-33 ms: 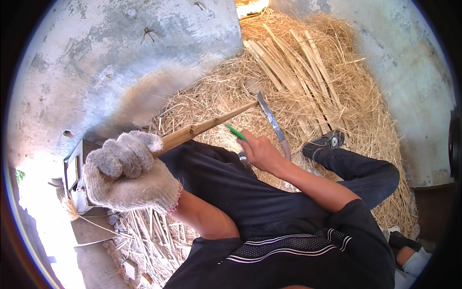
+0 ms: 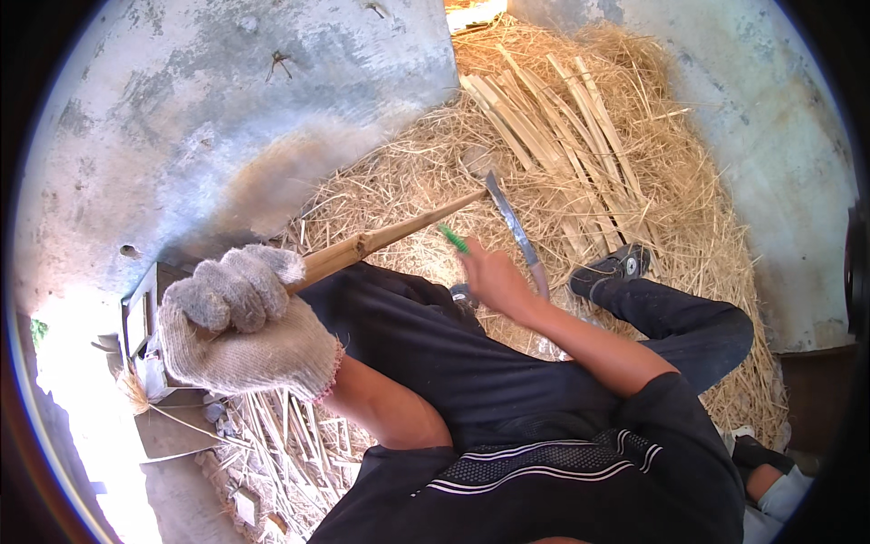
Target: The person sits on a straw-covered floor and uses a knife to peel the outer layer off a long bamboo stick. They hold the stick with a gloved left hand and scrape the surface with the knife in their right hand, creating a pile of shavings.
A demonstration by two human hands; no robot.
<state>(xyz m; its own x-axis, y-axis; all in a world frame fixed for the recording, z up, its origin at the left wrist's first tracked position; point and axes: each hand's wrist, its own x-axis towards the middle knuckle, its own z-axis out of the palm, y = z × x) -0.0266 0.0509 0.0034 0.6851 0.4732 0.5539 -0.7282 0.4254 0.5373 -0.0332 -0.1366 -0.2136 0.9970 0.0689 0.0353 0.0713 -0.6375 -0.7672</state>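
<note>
My left hand (image 2: 245, 317), in a grey-white knitted glove, is closed in a fist round the thick end of a bamboo piece (image 2: 362, 244). The bamboo slants up to the right over my legs and narrows to its far tip, with a node partway along. My bare right hand (image 2: 498, 281) is closed on a slim green ribbed tool (image 2: 453, 238), which sits just below and right of the bamboo, apparently apart from it. The tool's kind is unclear. A long-bladed knife (image 2: 510, 218) lies beyond my right hand, its blade tip beside the bamboo's far tip in this view.
Split bamboo strips (image 2: 544, 127) lie on straw (image 2: 417, 172) ahead, near my shoe (image 2: 612, 267). Grey walls (image 2: 227, 91) stand at left and right. More thin strips (image 2: 290, 435) lie at lower left, below a box-like object (image 2: 149, 317). Part of another person (image 2: 770, 480) shows at lower right.
My right hand has shifted slightly right with the green tool, whose tip has moved up and right. My left hand and the bamboo are nearly still.
</note>
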